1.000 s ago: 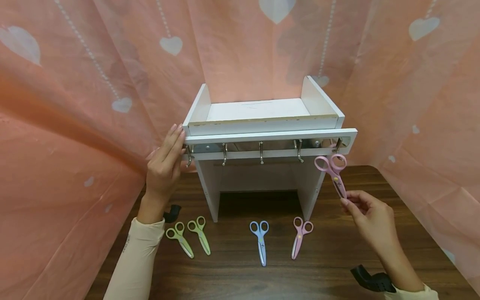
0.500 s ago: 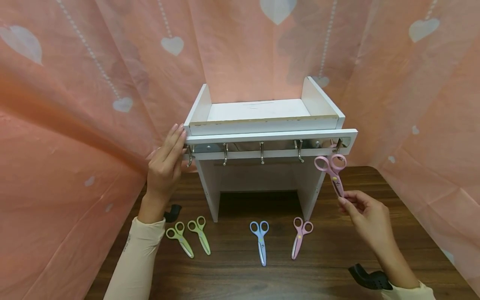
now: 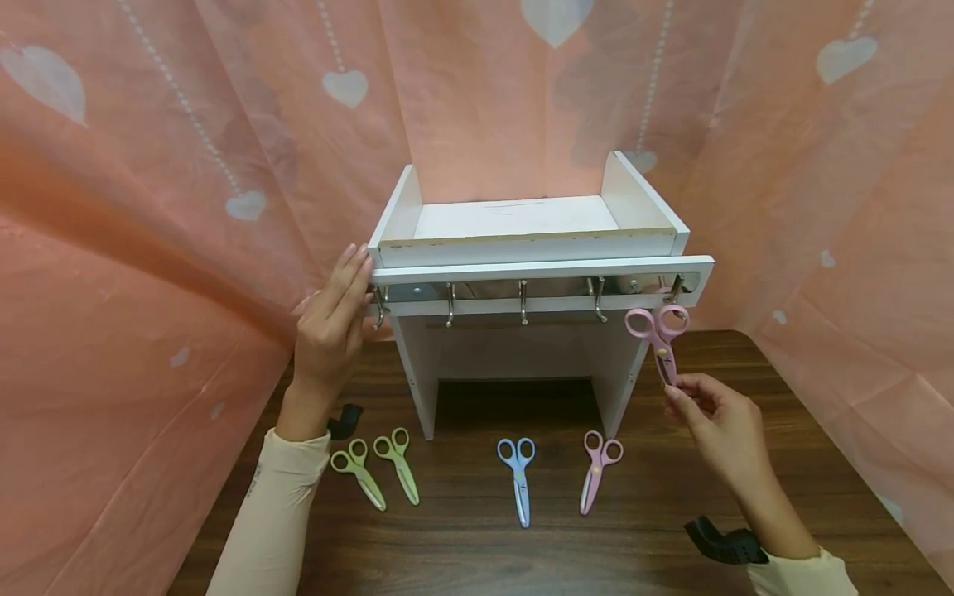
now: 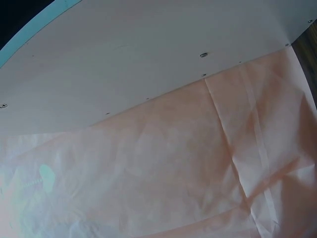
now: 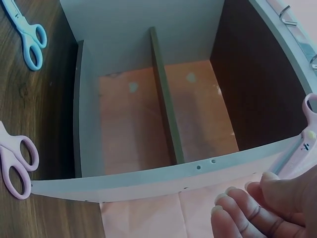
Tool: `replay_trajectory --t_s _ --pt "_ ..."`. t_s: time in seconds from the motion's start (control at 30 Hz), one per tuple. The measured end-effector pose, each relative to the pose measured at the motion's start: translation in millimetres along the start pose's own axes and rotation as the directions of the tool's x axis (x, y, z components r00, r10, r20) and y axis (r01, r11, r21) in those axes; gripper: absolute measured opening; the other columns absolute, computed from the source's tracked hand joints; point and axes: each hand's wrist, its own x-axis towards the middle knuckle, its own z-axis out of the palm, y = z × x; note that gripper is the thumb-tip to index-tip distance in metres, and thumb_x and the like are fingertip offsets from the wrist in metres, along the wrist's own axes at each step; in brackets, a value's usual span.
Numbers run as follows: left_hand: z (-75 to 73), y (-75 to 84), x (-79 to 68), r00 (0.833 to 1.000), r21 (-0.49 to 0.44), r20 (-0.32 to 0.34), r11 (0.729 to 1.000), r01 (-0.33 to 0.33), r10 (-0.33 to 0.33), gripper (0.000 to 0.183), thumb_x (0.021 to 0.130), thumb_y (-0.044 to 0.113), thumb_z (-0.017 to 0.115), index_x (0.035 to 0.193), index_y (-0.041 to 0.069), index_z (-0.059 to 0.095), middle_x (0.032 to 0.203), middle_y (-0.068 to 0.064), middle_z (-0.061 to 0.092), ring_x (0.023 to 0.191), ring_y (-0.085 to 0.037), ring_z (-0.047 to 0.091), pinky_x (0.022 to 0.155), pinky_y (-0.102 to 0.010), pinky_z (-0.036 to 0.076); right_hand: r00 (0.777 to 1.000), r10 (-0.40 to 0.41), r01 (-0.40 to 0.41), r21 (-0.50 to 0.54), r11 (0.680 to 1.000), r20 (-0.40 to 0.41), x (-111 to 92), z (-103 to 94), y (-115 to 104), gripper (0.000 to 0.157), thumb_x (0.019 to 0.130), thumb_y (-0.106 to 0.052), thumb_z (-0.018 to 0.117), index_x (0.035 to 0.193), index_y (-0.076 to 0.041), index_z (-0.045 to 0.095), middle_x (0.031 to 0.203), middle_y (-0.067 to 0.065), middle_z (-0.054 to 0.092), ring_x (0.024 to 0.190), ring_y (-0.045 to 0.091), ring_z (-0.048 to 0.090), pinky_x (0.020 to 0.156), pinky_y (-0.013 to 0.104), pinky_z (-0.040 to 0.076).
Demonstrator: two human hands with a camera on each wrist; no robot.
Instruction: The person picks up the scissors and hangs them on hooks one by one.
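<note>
My right hand (image 3: pixel 719 426) pinches a pair of pink scissors (image 3: pixel 662 352) by the blade end, handles up. One handle loop sits at the rightmost hook (image 3: pixel 675 290) of the hook rail (image 3: pixel 484 308). In the right wrist view, thumb and fingers hold the blade tip of these pink scissors (image 5: pixel 299 153) beside the shelf's side panel. My left hand (image 3: pixel 328 331) rests with straight fingers against the left end of the white shelf (image 3: pixel 525 248). The left wrist view shows the shelf's side panel (image 4: pixel 124 64) but no hand.
On the wooden table (image 3: pixel 462 563) lie two green scissors (image 3: pixel 361 476) (image 3: pixel 400 468), blue scissors (image 3: pixel 519 484) and another pair of pink scissors (image 3: pixel 594 476). Several other metal hooks (image 3: pixel 523 302) stick out of the rail. A pink heart-patterned curtain (image 3: pixel 477 99) surrounds the table.
My right hand has shifted slightly left, bringing the blade end of the pink scissors so they hang more upright, loop still at the hook. The left hand stays against the shelf.
</note>
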Motion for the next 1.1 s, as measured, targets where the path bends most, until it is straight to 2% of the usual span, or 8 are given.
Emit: replay_trajectory --t_s 0.4,0.67,0.77,1.1 --pt "-0.6 0.9 1.8 1.000 0.007 0.006 1.000 0.000 0.000 0.044 0.085 -0.012 0.072 0.127 -0.003 0.069 0.134 -0.016 0.065 0.126 -0.036 0.060 0.106 -0.035 0.048 0.999 0.038 -0.038 0.025 0.999 0.003 -4.2 3.3 3.0 0.017 0.099 -0.011 0.068 0.104 0.004 0.071 0.085 0.019 0.073 0.068 -0.001 0.067 0.061 0.011 0.053" --pt "-0.3 0.3 0.1 1.000 0.005 0.003 1.000 0.001 -0.001 0.044 0.084 -0.012 0.073 0.127 -0.003 0.069 0.134 -0.016 0.065 0.127 -0.036 0.060 0.106 -0.035 0.048 0.998 0.062 -0.063 0.037 0.997 0.029 -14.4 9.2 8.0 0.018 0.100 -0.011 0.066 0.106 0.005 0.071 0.087 0.018 0.073 0.070 0.001 0.068 0.062 0.014 0.055" --pt "0.1 0.3 -0.4 1.000 0.000 -0.002 1.000 0.000 0.000 0.043 0.084 -0.012 0.073 0.127 -0.003 0.069 0.133 -0.017 0.065 0.126 -0.037 0.060 0.106 -0.036 0.048 0.997 0.062 -0.062 0.009 0.998 0.041 -21.2 13.9 11.1 0.016 0.100 -0.011 0.066 0.105 0.003 0.072 0.086 0.015 0.074 0.069 0.003 0.068 0.061 0.014 0.054" --pt "0.8 0.3 0.3 1.000 -0.014 -0.012 1.000 -0.007 0.006 0.043 0.084 -0.013 0.073 0.126 -0.004 0.069 0.133 -0.018 0.066 0.126 -0.037 0.060 0.105 -0.036 0.048 0.991 0.090 -0.082 -0.078 0.994 0.103 -37.4 24.4 15.2 0.015 0.097 -0.013 0.071 0.104 -0.001 0.074 0.088 0.009 0.075 0.072 -0.002 0.062 0.062 0.011 0.048"
